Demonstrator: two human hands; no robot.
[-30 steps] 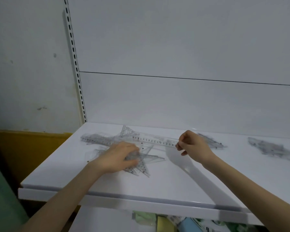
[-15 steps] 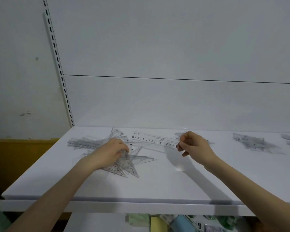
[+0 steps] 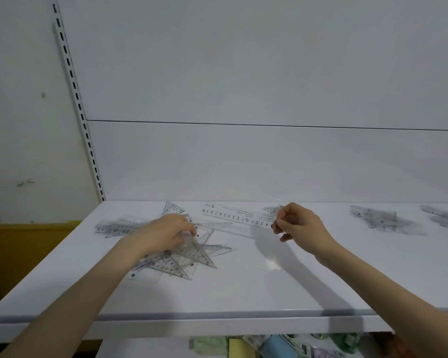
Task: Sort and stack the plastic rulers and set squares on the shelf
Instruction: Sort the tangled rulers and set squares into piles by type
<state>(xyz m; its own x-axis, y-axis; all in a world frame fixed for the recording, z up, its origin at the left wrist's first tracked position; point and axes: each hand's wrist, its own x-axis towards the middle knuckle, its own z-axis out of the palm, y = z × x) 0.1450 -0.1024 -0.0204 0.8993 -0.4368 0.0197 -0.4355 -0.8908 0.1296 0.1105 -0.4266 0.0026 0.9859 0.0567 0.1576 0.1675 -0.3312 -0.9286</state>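
Note:
A jumbled pile of clear plastic rulers and set squares [image 3: 189,257] lies on the left part of the white shelf [image 3: 243,293]. My left hand [image 3: 163,233] rests on top of this pile, fingers curled down onto a set square. My right hand [image 3: 299,224] pinches the right end of a clear straight ruler [image 3: 236,217], held just above the shelf and pointing left toward the pile. A small heap of clear pieces [image 3: 272,210] sits behind my right hand, partly hidden.
Two more heaps of clear rulers lie at the right: a nearer heap [image 3: 383,219] and a far-right heap [image 3: 442,218]. A slotted upright rail [image 3: 80,112] runs up the back left. Coloured items [image 3: 269,346] show below the shelf's front edge.
The straight ruler has come away from the pile and moved right in my right hand. My left hand stays on the pile. The camera has swung right, showing more heaps.

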